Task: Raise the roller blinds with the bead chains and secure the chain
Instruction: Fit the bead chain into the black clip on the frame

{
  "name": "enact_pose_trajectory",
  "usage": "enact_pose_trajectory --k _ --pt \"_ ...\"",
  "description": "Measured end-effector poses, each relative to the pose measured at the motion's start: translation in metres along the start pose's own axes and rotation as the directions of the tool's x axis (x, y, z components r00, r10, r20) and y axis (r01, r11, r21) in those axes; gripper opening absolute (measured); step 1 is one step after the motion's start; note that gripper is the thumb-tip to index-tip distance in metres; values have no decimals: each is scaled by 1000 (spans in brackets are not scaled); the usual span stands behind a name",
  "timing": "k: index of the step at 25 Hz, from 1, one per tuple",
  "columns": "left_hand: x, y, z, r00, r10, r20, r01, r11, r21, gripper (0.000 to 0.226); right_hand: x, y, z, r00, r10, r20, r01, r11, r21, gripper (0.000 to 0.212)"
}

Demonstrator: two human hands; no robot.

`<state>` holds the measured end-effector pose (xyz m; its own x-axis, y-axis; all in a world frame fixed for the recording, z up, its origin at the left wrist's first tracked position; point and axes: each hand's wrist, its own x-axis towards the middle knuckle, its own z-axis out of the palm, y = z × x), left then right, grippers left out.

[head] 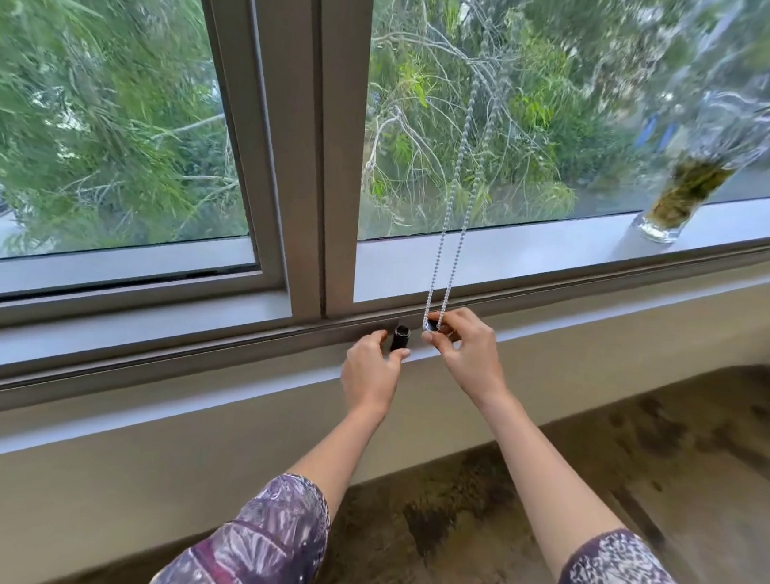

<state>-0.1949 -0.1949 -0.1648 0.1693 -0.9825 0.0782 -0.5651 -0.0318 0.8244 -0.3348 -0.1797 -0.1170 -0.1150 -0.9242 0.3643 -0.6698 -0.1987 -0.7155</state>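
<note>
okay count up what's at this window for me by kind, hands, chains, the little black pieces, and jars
Hands: 2, left hand, right hand
Bead chain: 1 loop
Black pieces: 2, black holder, black weight
Glass jar: 1
Total: 6

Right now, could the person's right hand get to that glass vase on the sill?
Probably not without a step sideways. The right hand is pinching the bead chain loop near the sill's middle, while the vase stands far along the sill to the right. Nothing blocks the way.

glass vase [671, 201] on window sill [538, 246] — trees [91, 84] outside.
</note>
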Motion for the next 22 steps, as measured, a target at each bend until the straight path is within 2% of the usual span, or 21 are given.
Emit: enact_pose_trajectory --k 6,12,18,22 --pt "5 3 7 1000 23 -21 -20 992 127 29 4 2 6 1000 -3 19 3 1000 12 17" --pt "-4 -2 -4 998 37 -57 -35 999 34 27 2 0 14 999 -21 26 19 998 60 14" --pt "-9 -13 -30 974 221 -47 -216 971 104 29 -10 -16 33 996 -68 49 63 992 112 12" --pt "-18 -25 -48 971 240 -14 -240 970 35 26 -17 -25 42 993 -106 58 100 989 108 12"
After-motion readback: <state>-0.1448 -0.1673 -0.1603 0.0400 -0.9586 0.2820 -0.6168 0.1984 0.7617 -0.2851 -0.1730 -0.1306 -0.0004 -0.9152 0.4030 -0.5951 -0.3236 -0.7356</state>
